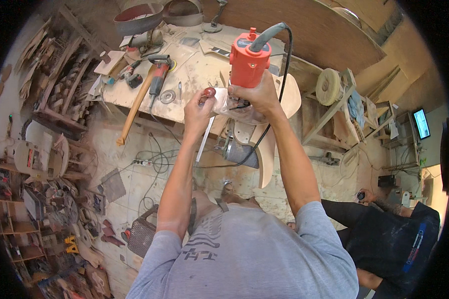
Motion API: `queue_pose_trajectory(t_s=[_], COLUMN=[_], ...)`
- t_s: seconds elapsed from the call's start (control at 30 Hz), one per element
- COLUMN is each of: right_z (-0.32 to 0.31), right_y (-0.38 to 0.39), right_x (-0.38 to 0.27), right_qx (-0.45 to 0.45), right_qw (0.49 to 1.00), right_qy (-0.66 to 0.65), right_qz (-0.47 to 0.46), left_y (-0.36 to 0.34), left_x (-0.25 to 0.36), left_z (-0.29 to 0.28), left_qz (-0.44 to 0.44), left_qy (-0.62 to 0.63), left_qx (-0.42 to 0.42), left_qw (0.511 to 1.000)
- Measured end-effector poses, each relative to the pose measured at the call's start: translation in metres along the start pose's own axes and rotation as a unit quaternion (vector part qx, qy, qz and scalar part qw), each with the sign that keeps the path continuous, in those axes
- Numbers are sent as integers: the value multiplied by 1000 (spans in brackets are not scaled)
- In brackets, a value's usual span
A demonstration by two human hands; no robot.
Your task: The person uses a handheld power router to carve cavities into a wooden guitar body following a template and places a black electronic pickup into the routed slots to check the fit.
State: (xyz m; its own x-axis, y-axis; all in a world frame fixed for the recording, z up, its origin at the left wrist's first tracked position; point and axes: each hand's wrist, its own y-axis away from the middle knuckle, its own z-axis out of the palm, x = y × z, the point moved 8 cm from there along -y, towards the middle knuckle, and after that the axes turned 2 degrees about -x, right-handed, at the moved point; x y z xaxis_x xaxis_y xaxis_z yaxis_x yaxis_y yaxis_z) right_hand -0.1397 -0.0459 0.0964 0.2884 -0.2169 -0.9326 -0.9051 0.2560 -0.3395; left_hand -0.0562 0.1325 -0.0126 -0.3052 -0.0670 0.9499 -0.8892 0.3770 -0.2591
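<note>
Your right grip (259,97) is clenching around the lower part of the red router (248,62); the surface directly beneath the fingers is hidden. Your left grip (198,107) is grasping the dark red knob (208,92), just left of the router body. The router is standing over the near side of the desk (189,74), above a pale board (289,97) whose rounded end is extending to the right of the router. You cannot tell from this view whether the base is touching that board. The black cable (287,55) is leaving the top of the router, arching to its right, then running down toward you on the inner side of your right forearm.

To the left of the router, the angle grinder (160,77) is lying near a long wooden piece (136,107), which is overhanging the desk edge. A metal ring (168,96) is lying between the angle grinder and the router. On your side of the router, the sanding drum (242,156) is showing lower down, beside a curved pale workpiece (267,162). To the right of the router, a round pad (328,86) is resting against a wooden frame (346,102). Farther right of the router and nearer you, a person in a dark shirt (389,239) is occupying the floor area.
</note>
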Motion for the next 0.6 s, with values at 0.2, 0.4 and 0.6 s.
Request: queue_pose_trajectory(t_s=[0.2, 0.4, 0.6], right_z=[-2, -2, 0], right_y=[-1, -4, -5], right_x=[-1, -3, 0], right_qx=[-3, -2, -5], right_qw=[999, 999, 999], right_qy=[39, 34, 34], right_qz=[-8, -25, -22], left_y=[-1, -2, -2], left_x=[-2, -7, -7], left_z=[0, 2, 0], left_qz=[-12, -21, -14], left_qy=[-14, 16, -5], left_qx=[8, 4, 4], left_qw=[1000, 1000, 1000])
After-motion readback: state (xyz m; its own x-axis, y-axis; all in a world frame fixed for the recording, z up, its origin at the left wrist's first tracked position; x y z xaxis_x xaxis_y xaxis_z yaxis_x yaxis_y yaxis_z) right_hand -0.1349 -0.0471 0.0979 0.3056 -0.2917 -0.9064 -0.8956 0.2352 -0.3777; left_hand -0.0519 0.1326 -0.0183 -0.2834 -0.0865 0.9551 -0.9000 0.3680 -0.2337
